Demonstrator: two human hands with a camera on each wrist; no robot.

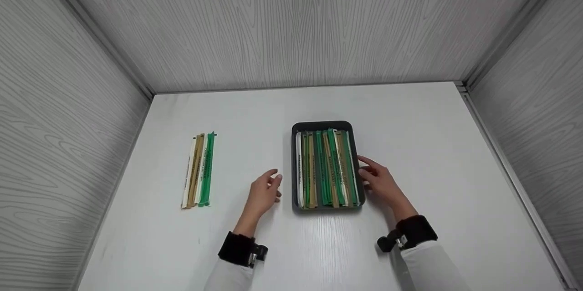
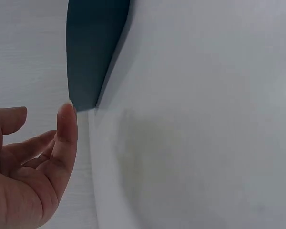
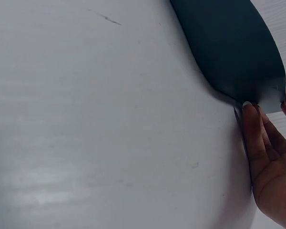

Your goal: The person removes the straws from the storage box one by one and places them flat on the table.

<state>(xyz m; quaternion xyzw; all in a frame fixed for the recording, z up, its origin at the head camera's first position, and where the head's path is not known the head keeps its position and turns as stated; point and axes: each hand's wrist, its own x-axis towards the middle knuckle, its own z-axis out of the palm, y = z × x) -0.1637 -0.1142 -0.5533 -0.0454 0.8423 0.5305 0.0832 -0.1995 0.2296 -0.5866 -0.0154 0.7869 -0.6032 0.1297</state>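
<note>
Tray [image 1: 294, 168], black and rectangular, sits just right of the counter's middle, its long axis running from the person's side toward the back wall, nearly straight. Nearest are two white sleeves [image 1: 432, 266], then a black strap [image 1: 234, 247] around each wrist. Past the straps, the left hand [image 1: 263, 195] hovers beside the tray's left side, well apart from it in the head view, its fingers loosely bent, thumb away from them, holding nothing. Opposite, the right hand [image 1: 380, 184] touches the tray's right wall with its fingertips; its fingers are fairly straight, the thumb parted from them near the rim, and they do not wrap around it. Inside the tray, slim white, green and brown packets [image 1: 334, 168] lie side by side, lengthwise like the tray, a few slightly slanted. Off to the left, a loose row of packets [image 1: 196, 172] in the same colours lies on the counter [image 1: 455, 168], far ends leaning slightly right. Behind everything stands a grey wood-grain wall [image 1: 296, 22].
</note>
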